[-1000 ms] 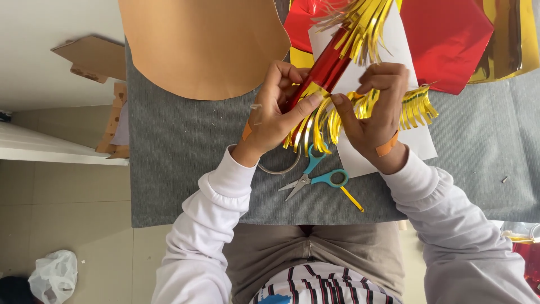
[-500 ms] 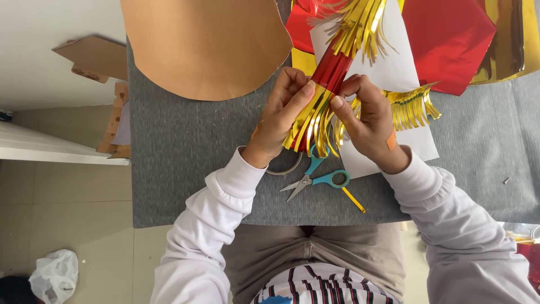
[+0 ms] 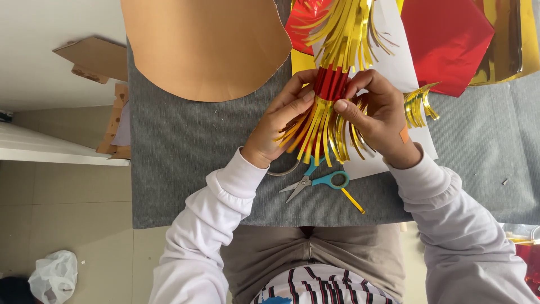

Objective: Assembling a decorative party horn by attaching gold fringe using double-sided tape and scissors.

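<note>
Both hands hold a paper craft piece (image 3: pixel 331 84): a red foil band with gold foil fringe fanning out above and below it. My left hand (image 3: pixel 283 119) pinches the left side of the band, fingers curled into the lower fringe. My right hand (image 3: pixel 378 112) grips the right side, thumb pressed at the band's lower edge. The piece hovers just above a white paper sheet (image 3: pixel 400 62) on the grey table (image 3: pixel 185 163). Blue-handled scissors (image 3: pixel 315 181) lie on the table just below my hands, blades pointing left.
A large tan rounded cardboard sheet (image 3: pixel 205 45) covers the table's far left. Red foil sheet (image 3: pixel 444 39) and gold foil sheet (image 3: pixel 506 45) lie at the far right. A curled gold fringe strip (image 3: pixel 419 104) rests by my right hand. Cardboard scraps (image 3: pixel 93 56) and a plastic bag (image 3: pixel 53 276) sit beyond the table's left edge.
The fringed piece has turned from slanted to nearly upright and sits centred between my hands. My right hand moved from below the fringe up to the red band.
</note>
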